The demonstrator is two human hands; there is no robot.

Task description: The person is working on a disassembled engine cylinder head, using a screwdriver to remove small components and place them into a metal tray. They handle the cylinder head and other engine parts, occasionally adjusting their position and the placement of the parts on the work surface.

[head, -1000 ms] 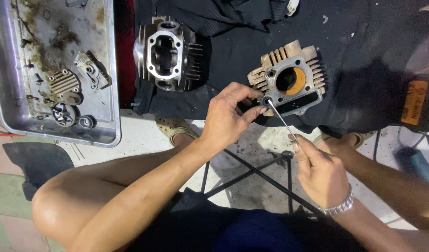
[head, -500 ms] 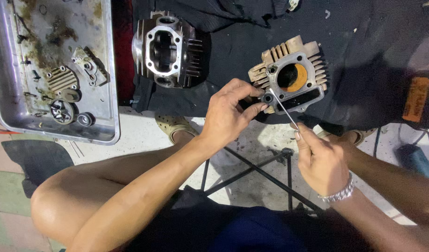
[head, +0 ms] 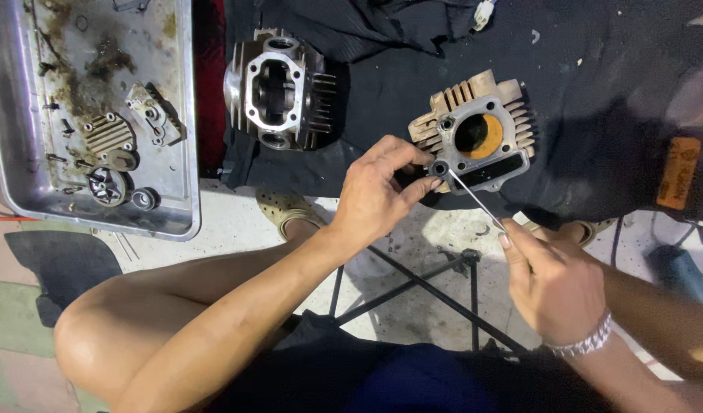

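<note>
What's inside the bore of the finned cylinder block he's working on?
The cylinder block bore shows an orange surface inside; what it is cannot be told. The left hand covers the block's near corner, where the thin tool from the right hand points.

The right hand [head: 554,287] has withdrawn slightly toward the body, so that more of the thin metal rod [head: 475,200] is exposed between its fingers and the cylinder block [head: 478,138]. The left hand [head: 378,195] has closed its fingertips nearer the block's front-left corner (at the small bolt hole). The rod tip appears to sit in that hole, though contact is unclear.
</note>
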